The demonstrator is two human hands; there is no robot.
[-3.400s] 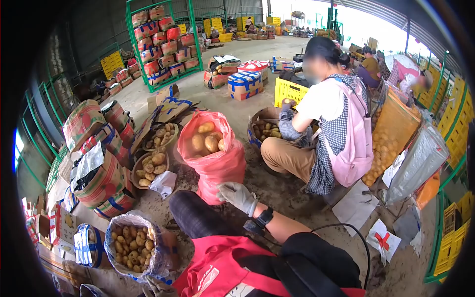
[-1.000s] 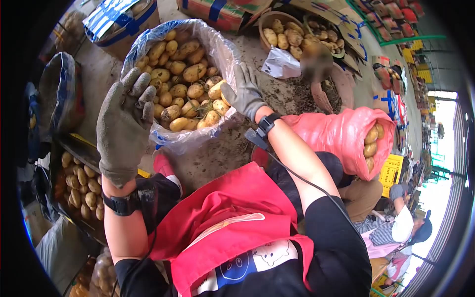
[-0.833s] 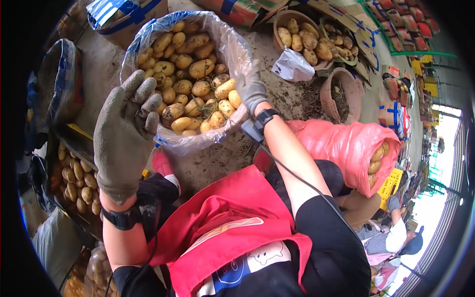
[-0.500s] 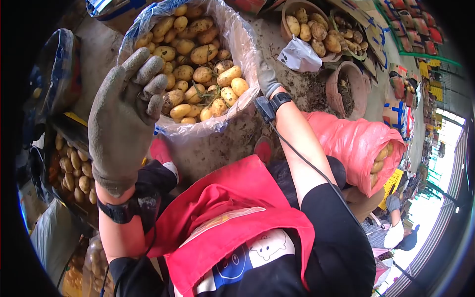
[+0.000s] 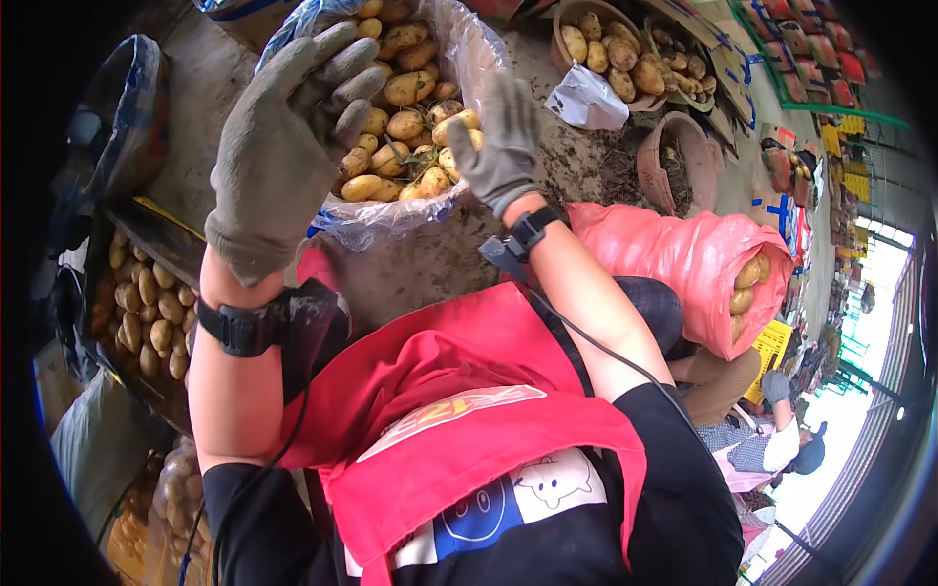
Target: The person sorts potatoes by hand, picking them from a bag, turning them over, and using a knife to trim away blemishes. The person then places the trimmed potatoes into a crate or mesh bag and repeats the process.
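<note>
A lined box (image 5: 369, 227) stands in front of me, its clear plastic liner around a heap of yellow potatoes (image 5: 408, 88), some with soil and bits of green on them. My left hand (image 5: 278, 156), in a grey work glove, is raised over the left part of the heap. Its fingers are half bent and apart, with nothing visible in them. At the right edge of the box is my right hand (image 5: 500, 146), gloved too. Those fingers are stretched out, slightly blurred, and hold nothing I can see.
A pink sack (image 5: 674, 259) of potatoes lies at my right. Beyond it are a plastic tub (image 5: 655, 161), a basket of potatoes (image 5: 611, 54) and a white crumpled bag (image 5: 588, 100). At left stands a crate of potatoes (image 5: 147, 303). Another person (image 5: 772, 439) is at far right.
My right hand has come off the liner's right rim and moved left, over the box edge. My left hand has shifted up and right, further over the potatoes.
</note>
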